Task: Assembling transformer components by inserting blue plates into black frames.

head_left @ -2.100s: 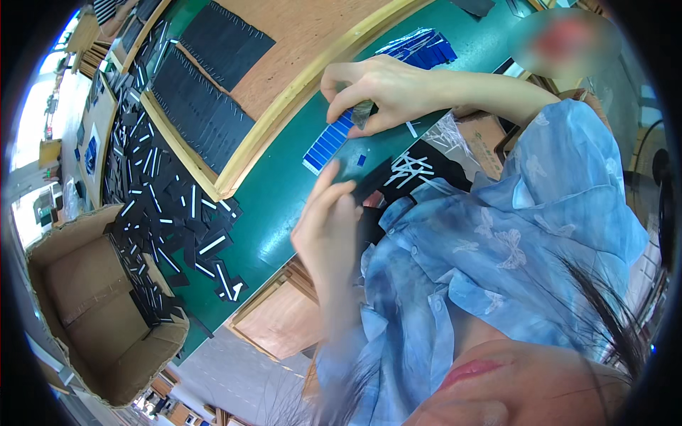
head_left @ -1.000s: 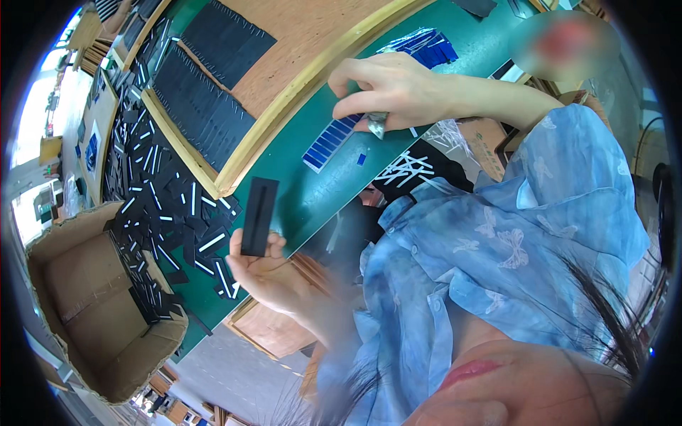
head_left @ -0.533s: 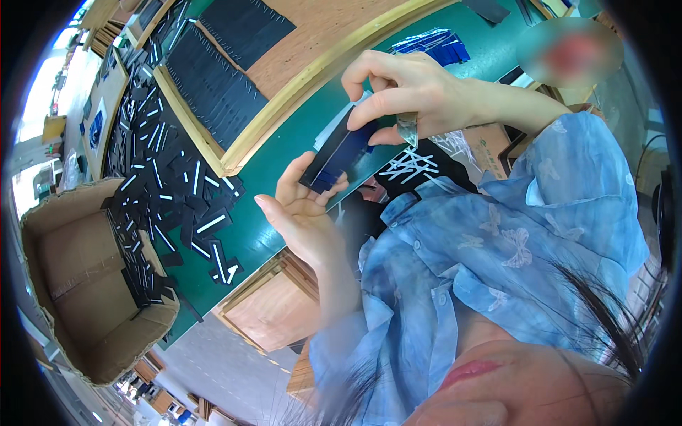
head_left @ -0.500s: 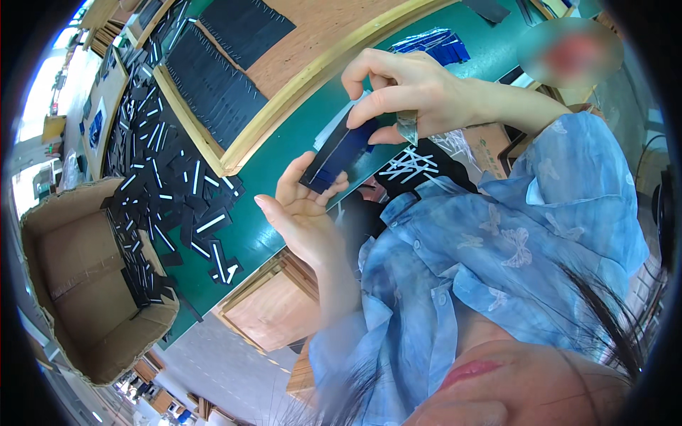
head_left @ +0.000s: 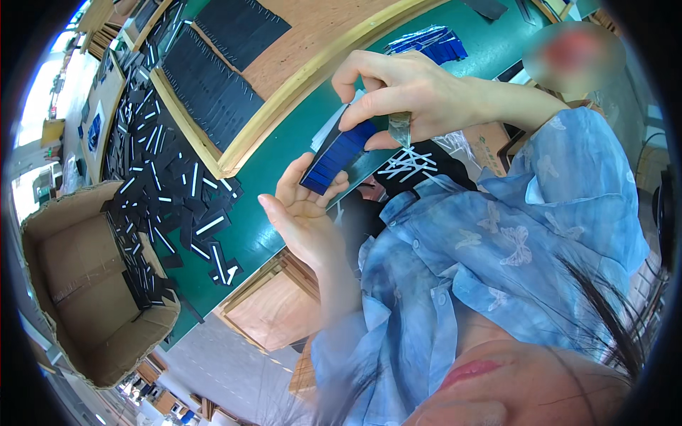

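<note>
My right hand (head_left: 405,92) pinches the upper end of a small solar panel (head_left: 334,160), a dark blue strip divided by thin lines. A shiny pointed piece (head_left: 400,129) hangs at the fingers of this hand; its kind is unclear. Beneath the panel's lower end, my left hand (head_left: 309,220) is palm up, its fingers touching the panel from below and its thumb spread away. Part of a pale sheet (head_left: 328,131) shows behind the panel. More blue strips lie in a stack (head_left: 428,45) on the green table (head_left: 259,213), beyond my right hand.
Black pieces with white strips (head_left: 177,184) are heaped at the left, beside an open cardboard box (head_left: 78,263). A wood-framed board (head_left: 312,71) carries rows of black pieces (head_left: 213,85). Loose white strips (head_left: 408,165) lie on dark material near my body.
The panel has turned so more of its blue, lined face shows. My right hand has shifted slightly left with it; my left hand has barely moved.
</note>
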The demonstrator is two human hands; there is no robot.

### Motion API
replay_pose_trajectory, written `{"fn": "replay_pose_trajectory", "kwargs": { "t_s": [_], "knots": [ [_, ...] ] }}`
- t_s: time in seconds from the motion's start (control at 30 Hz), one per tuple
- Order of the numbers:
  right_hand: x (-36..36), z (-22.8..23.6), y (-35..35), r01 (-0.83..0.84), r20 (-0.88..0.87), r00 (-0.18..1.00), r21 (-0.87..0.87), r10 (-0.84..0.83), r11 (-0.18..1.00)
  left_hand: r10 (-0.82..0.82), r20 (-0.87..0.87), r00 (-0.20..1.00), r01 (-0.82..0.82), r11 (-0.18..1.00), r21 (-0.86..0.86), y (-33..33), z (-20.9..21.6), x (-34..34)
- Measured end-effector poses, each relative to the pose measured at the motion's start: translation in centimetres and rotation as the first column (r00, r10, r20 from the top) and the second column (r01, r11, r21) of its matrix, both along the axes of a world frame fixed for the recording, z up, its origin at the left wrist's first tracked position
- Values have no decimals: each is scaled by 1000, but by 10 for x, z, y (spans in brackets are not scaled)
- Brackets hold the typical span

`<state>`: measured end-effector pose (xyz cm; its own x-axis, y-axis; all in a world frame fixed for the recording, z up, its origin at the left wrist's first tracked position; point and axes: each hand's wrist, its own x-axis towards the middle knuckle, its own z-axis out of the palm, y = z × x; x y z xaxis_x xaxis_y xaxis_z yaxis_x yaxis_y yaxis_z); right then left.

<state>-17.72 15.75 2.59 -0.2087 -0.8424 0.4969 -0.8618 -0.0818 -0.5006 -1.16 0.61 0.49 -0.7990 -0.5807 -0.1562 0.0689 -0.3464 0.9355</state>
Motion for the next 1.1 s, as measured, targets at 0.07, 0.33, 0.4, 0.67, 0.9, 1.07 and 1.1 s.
{"fn": "replay_pose_trajectory", "kwargs": {
  "t_s": [0.07,0.33,0.4,0.67,0.9,1.07,1.1],
  "knots": [
    [-1,1,0,4,27,1000,-6,-4,1000,-6,1,1000,6,1000,2,-1,0,0],
    [0,5,0,-24,188,982,-38,31,999,-46,76,996,52,996,-73,3,8,1],
    [-1,4,-1,-35,207,977,-45,44,998,-47,48,998,47,999,4,0,5,1],
    [5,14,0,-11,138,990,34,6,999,-93,21,995,91,994,56,-6,2,4],
    [7,17,1,3,44,999,25,-4,1000,-101,31,994,100,994,40,-6,2,3],
    [8,20,-1,-14,145,989,27,10,1000,-105,18,994,104,993,53,-8,3,5],
    [8,20,-2,-17,145,989,26,13,1000,-102,16,995,101,993,57,-8,5,5]
  ]
}}
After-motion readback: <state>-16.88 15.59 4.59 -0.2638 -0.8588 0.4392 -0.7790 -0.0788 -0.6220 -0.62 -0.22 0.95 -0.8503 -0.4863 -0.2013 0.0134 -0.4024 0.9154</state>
